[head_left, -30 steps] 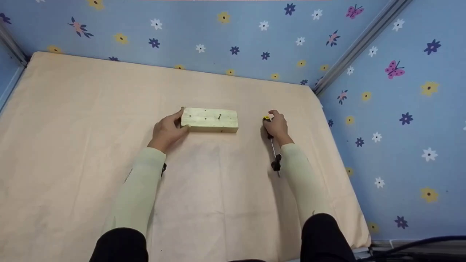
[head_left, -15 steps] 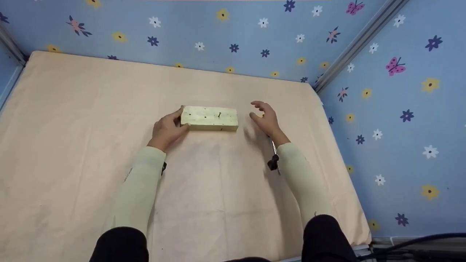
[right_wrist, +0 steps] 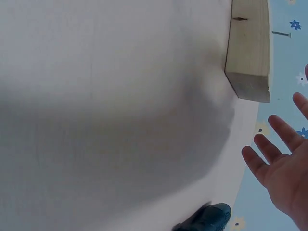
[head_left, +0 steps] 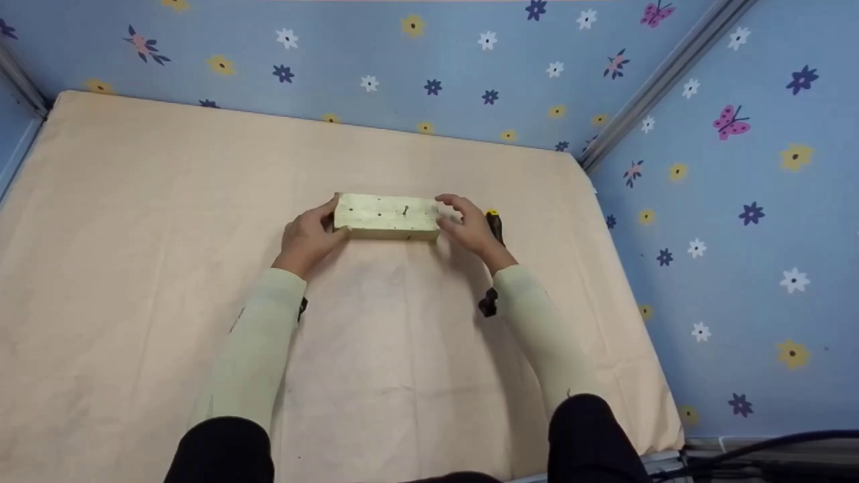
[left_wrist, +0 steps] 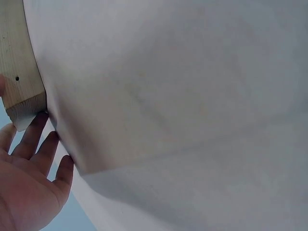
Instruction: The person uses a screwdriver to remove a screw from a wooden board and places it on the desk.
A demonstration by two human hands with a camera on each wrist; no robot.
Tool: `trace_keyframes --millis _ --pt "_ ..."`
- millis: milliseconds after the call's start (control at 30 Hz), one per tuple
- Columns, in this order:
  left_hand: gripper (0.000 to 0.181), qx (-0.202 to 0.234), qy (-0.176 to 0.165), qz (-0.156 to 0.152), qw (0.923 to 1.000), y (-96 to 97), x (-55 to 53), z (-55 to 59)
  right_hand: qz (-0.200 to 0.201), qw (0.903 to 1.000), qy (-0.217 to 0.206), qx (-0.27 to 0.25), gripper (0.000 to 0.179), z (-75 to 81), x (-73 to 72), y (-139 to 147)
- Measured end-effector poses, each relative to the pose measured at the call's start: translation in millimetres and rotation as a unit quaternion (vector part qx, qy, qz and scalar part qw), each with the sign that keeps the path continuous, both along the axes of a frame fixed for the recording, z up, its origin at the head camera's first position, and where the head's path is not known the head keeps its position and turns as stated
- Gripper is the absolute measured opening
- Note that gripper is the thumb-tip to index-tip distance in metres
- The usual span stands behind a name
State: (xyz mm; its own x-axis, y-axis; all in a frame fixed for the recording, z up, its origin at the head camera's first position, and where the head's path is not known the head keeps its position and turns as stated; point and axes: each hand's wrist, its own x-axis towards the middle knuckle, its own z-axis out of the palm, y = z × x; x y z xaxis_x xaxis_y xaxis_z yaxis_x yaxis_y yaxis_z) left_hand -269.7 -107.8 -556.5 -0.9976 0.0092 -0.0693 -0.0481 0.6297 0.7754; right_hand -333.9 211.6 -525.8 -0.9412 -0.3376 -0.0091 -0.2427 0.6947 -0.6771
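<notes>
A pale wooden block (head_left: 376, 221) lies flat on the cloth, with several small holes in its top. Near its right end a screw (head_left: 405, 210) stands up, its shank well exposed in the right wrist view. My left hand (head_left: 310, 238) grips the block's left end, thumb at the front corner and fingers round the end. Spread fingers show on my right hand (head_left: 468, 227), which hovers at the block's right end; a gap separates them in the right wrist view. Right of that hand lies a screwdriver (head_left: 495, 227) with a black and yellow handle, its shaft hidden behind the wrist.
A beige cloth (head_left: 201, 201) covers the table. Blue flowered panels (head_left: 376, 54) rise along the back and right sides. Small black wrist cameras (head_left: 488, 303) sit under the forearms. A black cable (head_left: 792, 439) runs past the front right corner.
My right hand has let go of the screwdriver, leaving it on the cloth, and has moved left to the block's right end. The left hand and the block have stayed put.
</notes>
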Motion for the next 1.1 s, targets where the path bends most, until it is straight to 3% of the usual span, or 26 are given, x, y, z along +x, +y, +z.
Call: trace_keyframes --millis 333,633,900,1000,1100 --pt "0.071 -0.004 -0.012 0.000 0.9999 1.7 -1.3 -0.3 0.002 0.9994 -0.036 0.000 0.047 -14.1 -0.2 -8" --pt "0.071 -0.004 -0.013 0.005 0.9999 2.5 0.5 0.6 -0.048 0.9972 -0.056 0.010 0.043 -17.7 1.1 -14" --pt "0.072 -0.013 -0.044 -0.011 0.9989 0.3 -2.4 6.5 -0.045 0.9972 -0.059 -0.007 0.042 -19.0 4.0 -16" --pt "0.072 -0.037 -0.033 -0.020 0.9986 1.5 -5.1 11.0 -0.045 0.9974 -0.056 -0.010 0.042 -20.9 4.2 -16" --pt "0.071 -0.075 0.007 -0.007 0.9971 6.2 -7.8 15.0 -0.048 0.9978 -0.046 -0.002 0.042 -23.7 4.8 -17"
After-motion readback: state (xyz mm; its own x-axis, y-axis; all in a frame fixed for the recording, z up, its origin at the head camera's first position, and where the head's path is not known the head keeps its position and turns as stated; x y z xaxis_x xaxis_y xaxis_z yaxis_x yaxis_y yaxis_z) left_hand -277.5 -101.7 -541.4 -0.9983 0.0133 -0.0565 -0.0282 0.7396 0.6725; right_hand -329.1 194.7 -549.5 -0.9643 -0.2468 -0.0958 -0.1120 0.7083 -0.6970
